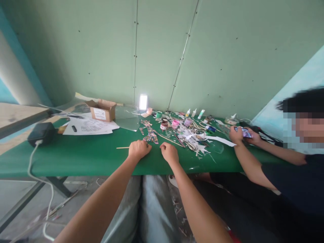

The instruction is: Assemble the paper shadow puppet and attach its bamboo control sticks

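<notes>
My left hand (139, 149) is closed just above the green tabletop (101, 158), fingers curled. A thin pale wooden stick (122, 147) runs out of it to the left; its other end is hidden by the hand. Close by on the right, my right hand (170, 152) is also closed, thumb against the fingers; whatever it may hold does not show. The two hands are apart. Just beyond the left hand lies a patterned, multicoloured cut-out piece (151, 136). Behind the right hand stand a dark red paint jar (164, 125) and a pink paint jar (175, 124).
Paper scraps (196, 136) and several tools are heaped to the right. An open cardboard box (103, 110) stands on printed sheets (86, 125) at the left, beside a black power adapter (42, 134). A person at the right holds a phone (245, 133).
</notes>
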A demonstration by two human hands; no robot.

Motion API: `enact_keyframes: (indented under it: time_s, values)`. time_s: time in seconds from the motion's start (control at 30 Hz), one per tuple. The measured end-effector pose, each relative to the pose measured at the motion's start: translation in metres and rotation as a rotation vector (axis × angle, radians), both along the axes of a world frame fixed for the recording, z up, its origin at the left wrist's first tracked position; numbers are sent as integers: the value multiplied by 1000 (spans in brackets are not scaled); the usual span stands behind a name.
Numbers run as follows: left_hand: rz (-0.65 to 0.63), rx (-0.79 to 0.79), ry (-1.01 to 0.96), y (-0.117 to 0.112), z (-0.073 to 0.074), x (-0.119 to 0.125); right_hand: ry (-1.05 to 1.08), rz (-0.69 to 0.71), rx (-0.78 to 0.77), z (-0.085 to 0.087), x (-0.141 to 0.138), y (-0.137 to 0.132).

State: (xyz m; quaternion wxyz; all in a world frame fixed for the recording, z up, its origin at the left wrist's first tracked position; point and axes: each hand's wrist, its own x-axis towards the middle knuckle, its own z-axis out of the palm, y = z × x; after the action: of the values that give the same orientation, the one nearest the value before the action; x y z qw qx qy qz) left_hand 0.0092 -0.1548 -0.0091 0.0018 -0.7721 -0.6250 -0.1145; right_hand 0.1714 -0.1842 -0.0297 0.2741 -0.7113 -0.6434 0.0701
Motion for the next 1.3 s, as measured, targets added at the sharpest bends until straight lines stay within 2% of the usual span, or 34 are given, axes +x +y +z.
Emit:
enact_keyframes:
  time_s: [0.53,0.83,1.0,1.07,1.17,1.3]
  values:
    - [-92,-41,27,2,4,-2,-27,-8,15,1,-1,-4]
    - [-99,-74,37,4,6,-2,-2,81,-47,8,6,6]
    - [-110,-94,32,12,2,-4,26,169,-83,11,20,29]
    - [-121,-115,30,15,0,-4,37,186,-24,11,29,43]
    - [-135,-149,31,17,-2,-5,68,148,159,11,43,70]
    - [-143,-211,15,20,-3,-4,210,138,216,14,48,108]
